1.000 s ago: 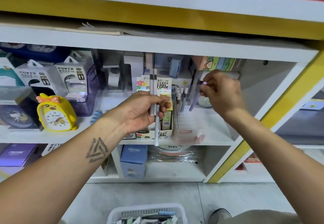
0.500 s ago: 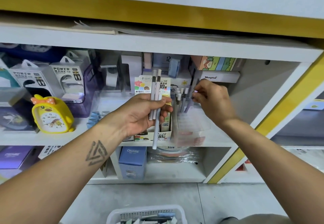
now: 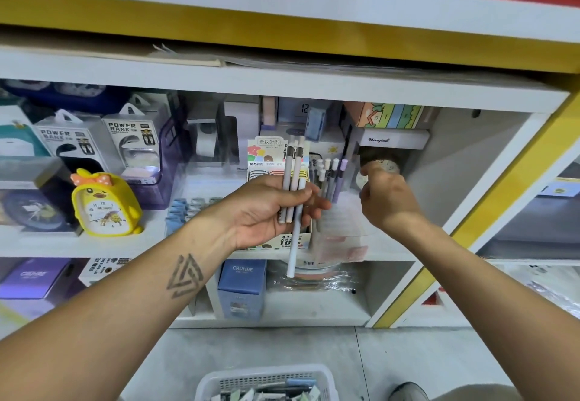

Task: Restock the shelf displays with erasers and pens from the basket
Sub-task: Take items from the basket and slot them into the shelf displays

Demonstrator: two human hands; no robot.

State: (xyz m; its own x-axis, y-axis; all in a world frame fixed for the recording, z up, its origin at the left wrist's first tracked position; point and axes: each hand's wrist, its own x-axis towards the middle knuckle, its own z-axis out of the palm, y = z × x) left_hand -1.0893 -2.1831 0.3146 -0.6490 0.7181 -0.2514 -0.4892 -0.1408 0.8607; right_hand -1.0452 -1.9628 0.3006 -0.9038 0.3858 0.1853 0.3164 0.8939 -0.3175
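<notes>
Head view: the left hand (image 3: pixel 266 209) grips three pens (image 3: pixel 293 193) upright before a pencil-lead display box (image 3: pixel 266 156), hiding its front. The right hand (image 3: pixel 387 200), fingers curled and apparently holding nothing, hovers beside pens standing in a clear holder (image 3: pixel 342 237) on the shelf (image 3: pixel 194 243). A yellow chick clock (image 3: pixel 105 204) stands leftward; a white basket (image 3: pixel 266 382) sits on the floor.

The white shelf (image 3: pixel 201 243) is stocked with a yellow duck clock (image 3: pixel 105 204), power bank boxes (image 3: pixel 103 140) (two) and a clear pen holder (image 3: pixel 337 237).
</notes>
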